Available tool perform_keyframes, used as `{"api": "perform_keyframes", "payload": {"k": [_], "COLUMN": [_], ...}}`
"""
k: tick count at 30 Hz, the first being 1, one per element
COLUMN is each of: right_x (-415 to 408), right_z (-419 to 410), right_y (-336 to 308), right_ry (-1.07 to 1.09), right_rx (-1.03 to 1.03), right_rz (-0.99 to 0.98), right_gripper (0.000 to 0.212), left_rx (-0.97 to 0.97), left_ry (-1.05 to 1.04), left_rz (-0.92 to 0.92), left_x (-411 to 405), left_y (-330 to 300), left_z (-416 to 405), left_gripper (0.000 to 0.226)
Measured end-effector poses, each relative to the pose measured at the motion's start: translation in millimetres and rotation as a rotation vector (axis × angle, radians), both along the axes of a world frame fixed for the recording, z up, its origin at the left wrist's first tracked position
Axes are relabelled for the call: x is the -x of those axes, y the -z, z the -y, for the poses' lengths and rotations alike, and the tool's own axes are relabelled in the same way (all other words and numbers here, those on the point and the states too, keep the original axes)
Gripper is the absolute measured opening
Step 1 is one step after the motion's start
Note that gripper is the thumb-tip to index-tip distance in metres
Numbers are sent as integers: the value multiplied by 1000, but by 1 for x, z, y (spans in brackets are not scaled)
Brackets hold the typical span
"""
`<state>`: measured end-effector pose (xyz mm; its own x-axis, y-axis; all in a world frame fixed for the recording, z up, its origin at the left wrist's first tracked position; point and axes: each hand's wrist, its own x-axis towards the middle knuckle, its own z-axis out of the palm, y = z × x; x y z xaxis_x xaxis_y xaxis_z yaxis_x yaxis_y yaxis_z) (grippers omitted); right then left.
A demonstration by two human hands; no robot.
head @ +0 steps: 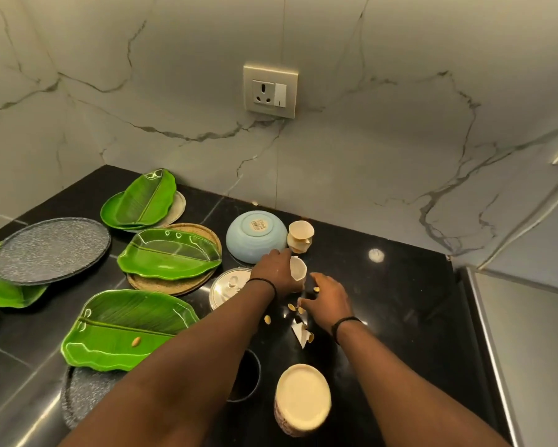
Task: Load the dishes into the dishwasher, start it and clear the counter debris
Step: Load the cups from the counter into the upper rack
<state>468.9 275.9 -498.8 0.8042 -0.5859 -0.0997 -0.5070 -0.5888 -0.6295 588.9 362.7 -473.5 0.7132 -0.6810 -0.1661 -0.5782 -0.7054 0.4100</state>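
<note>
On black counter [400, 285] beneath marble wall [368, 140], left hand [276, 272] grips cup [298, 268]; right hand's [329, 300] grip curls over shells [292, 307].

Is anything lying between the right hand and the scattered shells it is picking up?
Nothing visible: the right hand is already among the shells on the black counter, beside the paper cup held by the left hand.

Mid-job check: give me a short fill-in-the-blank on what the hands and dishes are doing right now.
1. The left hand holds a small cream paper ____.
2. The pale blue ceramic bowl sits ____ on the black counter.
3. The right hand reaches toward scattered tan ____.
4. One tan shell lies on a ____ leaf-shaped plate.

Missing: cup; upside down; shells; green
</note>
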Motion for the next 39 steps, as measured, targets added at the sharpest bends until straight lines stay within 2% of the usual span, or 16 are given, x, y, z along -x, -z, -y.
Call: {"api": "perform_keyframes", "payload": {"k": [5, 7, 9, 11, 13, 16, 18, 21, 23, 26, 32, 39], "right_x": [-4, -4, -4, -1, 1, 11, 33, 106, 151, 241, 428, 608], "right_z": [13, 16, 15, 21, 31, 41, 47, 63, 74, 76, 54, -6], "right_y": [9, 8, 4, -7, -26, -59, -76, -90, -99, -110, -118, -111], "right_ry": [-56, -51, -30, -30, -58, -19, 85, 322, 409, 527, 796, 994], "right_rx": [-64, -129, -279, -474, -608, -591, -531, -457, -449, -347, -251, -125], "right_rz": [-4, 48, 145, 261, 352, 450, 522, 602, 622, 543, 461, 293], "right_gripper": [59, 55, 51, 53, 58, 58, 56, 53, 52, 50, 46, 55], "left_rx": [-15, 44, 142, 256, 401, 530, 523, 421, 392, 303, 161, 35], "left_ry": [32, 15, -16, -51, -103, -79, 24, 284, 408, 639, 1062, 1451], "left_rz": [-28, -56, -122, -274, -554, -881, -952, -934, -832, -754, -662, -499], "left_x": [-2, -3, -4, -7, -10, -5, 15, 75, 107, 178, 352, 541], "left_y": [11, 12, 8, 0, -16, -47, -64, -78, -87, -97, -98, -89], "left_z": [12, 14, 13, 13, 13, 19, 34, 75, 98, 125, 155, 149], "left_gripper": [58, 57, 58, 59, 53, 35, 21, 17, 29, 49, 42, 53]}}
